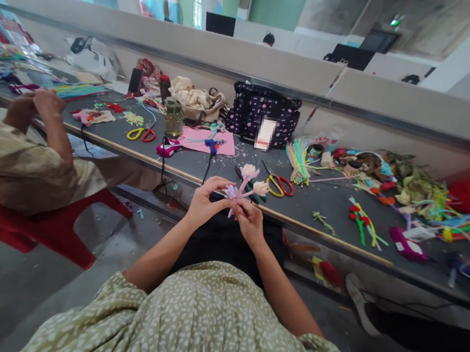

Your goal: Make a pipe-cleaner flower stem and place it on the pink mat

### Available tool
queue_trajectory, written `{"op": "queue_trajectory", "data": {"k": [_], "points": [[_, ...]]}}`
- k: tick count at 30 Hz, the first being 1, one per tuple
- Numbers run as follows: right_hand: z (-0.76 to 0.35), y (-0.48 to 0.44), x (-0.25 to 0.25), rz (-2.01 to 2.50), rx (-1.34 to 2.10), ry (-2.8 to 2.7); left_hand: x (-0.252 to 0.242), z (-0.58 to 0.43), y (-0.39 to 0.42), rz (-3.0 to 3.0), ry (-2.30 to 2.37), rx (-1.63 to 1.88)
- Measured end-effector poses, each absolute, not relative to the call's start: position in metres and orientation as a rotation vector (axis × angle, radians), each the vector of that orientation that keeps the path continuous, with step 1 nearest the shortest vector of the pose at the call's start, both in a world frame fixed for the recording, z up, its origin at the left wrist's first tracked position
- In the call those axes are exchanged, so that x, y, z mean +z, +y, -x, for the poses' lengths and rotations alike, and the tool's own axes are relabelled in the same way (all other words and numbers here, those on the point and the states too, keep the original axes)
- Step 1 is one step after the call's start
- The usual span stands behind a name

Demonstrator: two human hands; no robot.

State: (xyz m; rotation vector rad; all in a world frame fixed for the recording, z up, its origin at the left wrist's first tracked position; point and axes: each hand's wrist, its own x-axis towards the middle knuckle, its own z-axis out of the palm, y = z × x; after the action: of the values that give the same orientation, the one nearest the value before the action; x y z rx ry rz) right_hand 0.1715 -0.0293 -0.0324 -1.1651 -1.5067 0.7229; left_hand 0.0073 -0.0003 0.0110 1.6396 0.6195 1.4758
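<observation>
Between my two hands, just over the table's front edge, is a small bunch of pipe-cleaner flowers (250,172) with pale cream heads, pink stems and a lilac bloom at its left. My left hand (209,198) pinches the lilac part with thumb and forefinger. Lower down, my right hand (248,217) has its fingers closed around the stems; the stem ends are partly hidden by the fingers. Scissors with red and yellow handles (280,186) lie on the table just beyond my right hand. A blue glue gun (212,146) rests on a pink sheet (191,137) farther back.
A dark dotted bag (245,109) stands against the partition. Pipe cleaners (298,161), red-and-green pieces (360,220) and a purple device (408,244) lie to the right. At left, a co-worker's hands (43,104) are over the table, near a red stool (89,224). A jar (174,119) stands left of centre.
</observation>
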Motion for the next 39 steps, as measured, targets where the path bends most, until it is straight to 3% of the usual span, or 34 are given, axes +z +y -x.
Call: {"op": "queue_trajectory", "data": {"k": [14, 27, 39], "points": [[-0.170, -0.028, -0.036, 1.105, 0.750, -1.470, 0.019, -0.006, -0.015, -1.992, 0.564, 1.621], [-0.171, -0.028, -0.039, 1.123, 0.682, -1.456, -0.011, 0.004, 0.003, -1.586, 0.395, 1.423], [-0.165, -0.027, -0.054, 1.141, 0.671, -1.485, -0.035, -0.015, 0.011, -1.527, 0.731, 1.407]]}}
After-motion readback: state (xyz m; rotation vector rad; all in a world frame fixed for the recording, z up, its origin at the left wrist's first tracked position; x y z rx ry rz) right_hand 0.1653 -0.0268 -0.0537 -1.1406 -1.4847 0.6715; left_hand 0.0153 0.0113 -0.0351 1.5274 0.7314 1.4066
